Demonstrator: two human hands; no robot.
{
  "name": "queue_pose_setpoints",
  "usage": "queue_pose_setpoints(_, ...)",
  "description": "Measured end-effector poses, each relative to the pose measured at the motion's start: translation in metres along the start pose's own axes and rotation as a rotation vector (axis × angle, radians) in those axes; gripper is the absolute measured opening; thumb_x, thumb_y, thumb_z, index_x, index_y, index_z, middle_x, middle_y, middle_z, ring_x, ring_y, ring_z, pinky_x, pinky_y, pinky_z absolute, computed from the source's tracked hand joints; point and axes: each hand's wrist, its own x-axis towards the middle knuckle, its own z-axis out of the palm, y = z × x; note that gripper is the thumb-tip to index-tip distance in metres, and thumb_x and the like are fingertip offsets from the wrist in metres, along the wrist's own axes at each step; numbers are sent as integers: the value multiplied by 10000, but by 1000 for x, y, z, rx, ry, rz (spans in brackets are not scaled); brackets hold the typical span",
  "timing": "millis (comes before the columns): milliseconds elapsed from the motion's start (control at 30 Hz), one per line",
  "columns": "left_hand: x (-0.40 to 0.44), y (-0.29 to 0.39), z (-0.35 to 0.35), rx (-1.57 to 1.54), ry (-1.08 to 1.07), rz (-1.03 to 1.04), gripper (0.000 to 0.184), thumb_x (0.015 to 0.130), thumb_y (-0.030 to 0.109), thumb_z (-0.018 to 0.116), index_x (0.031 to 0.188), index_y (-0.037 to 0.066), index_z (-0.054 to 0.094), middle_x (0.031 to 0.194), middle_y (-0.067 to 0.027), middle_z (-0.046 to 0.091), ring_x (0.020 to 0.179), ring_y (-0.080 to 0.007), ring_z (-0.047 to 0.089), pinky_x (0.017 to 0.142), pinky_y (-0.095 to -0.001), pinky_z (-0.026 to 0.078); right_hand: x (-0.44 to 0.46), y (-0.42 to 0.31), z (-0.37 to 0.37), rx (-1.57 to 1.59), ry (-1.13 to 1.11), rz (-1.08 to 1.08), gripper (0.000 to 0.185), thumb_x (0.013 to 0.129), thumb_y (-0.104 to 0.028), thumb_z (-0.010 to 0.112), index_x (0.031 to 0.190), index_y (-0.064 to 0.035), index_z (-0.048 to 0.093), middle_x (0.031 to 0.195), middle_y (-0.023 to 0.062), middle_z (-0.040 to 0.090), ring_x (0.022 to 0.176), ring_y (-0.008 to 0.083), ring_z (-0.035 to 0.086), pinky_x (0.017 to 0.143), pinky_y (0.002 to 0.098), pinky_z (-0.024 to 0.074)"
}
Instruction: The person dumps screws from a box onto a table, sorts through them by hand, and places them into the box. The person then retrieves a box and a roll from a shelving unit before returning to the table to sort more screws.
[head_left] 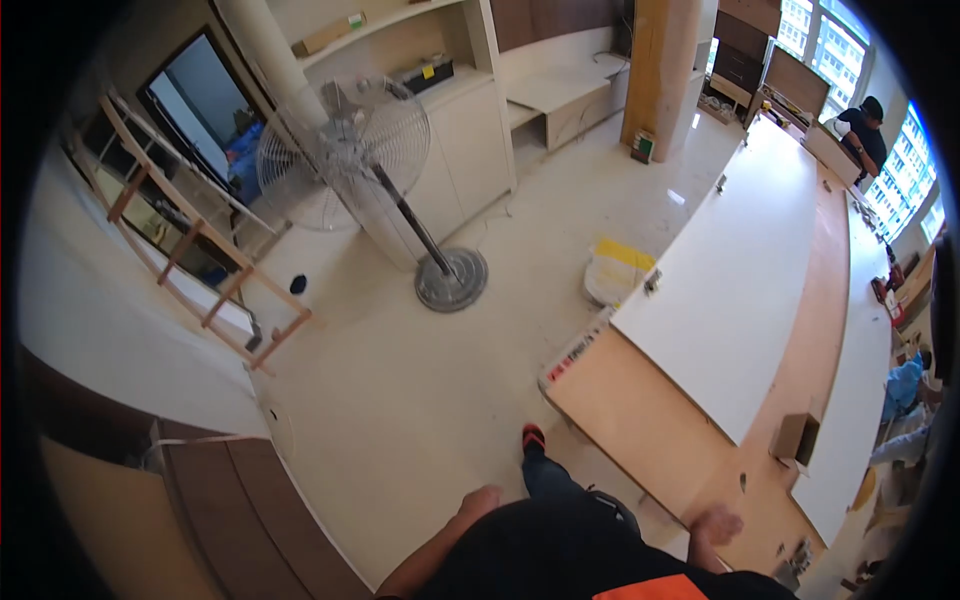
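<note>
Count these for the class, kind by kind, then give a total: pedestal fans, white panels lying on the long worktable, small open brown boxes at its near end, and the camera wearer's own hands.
Pedestal fan: 1
White panels on the worktable: 2
Small brown box: 1
Wearer's hands, left hand and right hand: 2
Total: 6

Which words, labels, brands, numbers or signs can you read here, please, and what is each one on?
None can be read with certainty.
Red and dark marks on the edge of the worktable: too small and blurred.
Yellow label on the dark case: too small.
Green box by the pillar: any print too small.
</note>
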Motion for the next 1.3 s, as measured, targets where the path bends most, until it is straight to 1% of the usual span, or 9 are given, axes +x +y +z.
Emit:
queue_pose_setpoints(167,-6,-63,-93,133,-187,-236,319,876,282,601,1056,27,666,1068,-227,684,1049,-398,663,898,-501,535,2,0,-11,35,-389,-209,518,1031,-363,422,1359,33,486,1525,214,414,1410,368,389,1044,558,392)
queue_pose_setpoints(267,-7,-123,-125,121,-166,-428,385,838,326,630,1071,25,686,1111,-224,691,1066,-391,664,921,-490,531,-1,-51,-136,251,-709,-394,449,977,-266,522,1294,52,520,1481,251,441,1365,402,412,1043,558,387)
queue_pose_setpoints(367,-13,-186,-128,101,-134,-512,412,815,355,645,1051,24,710,1116,-221,699,1069,-386,667,921,-484,535,-63,-100,-109,683,-43,-623,456,902,-195,592,1280,53,528,1428,281,462,1319,441,424,1061,548,373)
queue_pose_setpoints(567,-13,-213,-143,4,-223,-585,453,812,408,672,1001,2,745,1082,-238,709,1034,-403,675,903,-494,533,-141,-212,-247,1018,-288,-717,582,830,-131,662,1339,85,479,1430,299,432,1324,471,404,1121,531,329)
queue_pose_setpoints(767,43,-276,-203,-35,-262,-520,420,802,376,686,1003,13,754,1080,-232,713,1033,-400,680,901,-480,539,-196,-286,-262,887,-235,-475,571,866,-162,639,1348,97,474,1425,354,419,1314,492,425,1129,519,346)
queue_pose_setpoints(867,95,-330,-258,10,-270,-471,404,797,360,693,1004,19,759,1079,-229,715,1033,-399,682,900,-473,542,-209,-311,-273,678,-454,-288,603,904,-241,611,1377,98,455,1454,346,407,1343,486,413,1126,519,362)
queue_pose_setpoints(1100,239,-411,-414,92,57,-485,340,775,244,645,1003,19,760,1058,-243,718,1014,-404,694,870,-463,563,-242,-359,-268,299,-7,-92,589,892,-431,614,1244,41,583,1374,239,555,1231,434,555,1029,482,461)
queue_pose_setpoints(1200,285,-383,-464,146,65,-440,291,782,199,626,982,41,767,1057,-217,728,1032,-381,697,869,-461,565,-218,-352,-319,279,-737,-156,1028,927,-628,538,1529,132,196,1640,271,131,1539,423,38,1219,525,212)
queue_pose_setpoints(1300,330,-338,-476,148,-27,-353,296,778,198,624,990,45,765,1043,-212,732,1019,-382,701,864,-460,566,-219,-351,-241,200,-447,-209,929,920,-620,559,1464,107,362,1525,309,374,1446,440,333,1125,536,374)
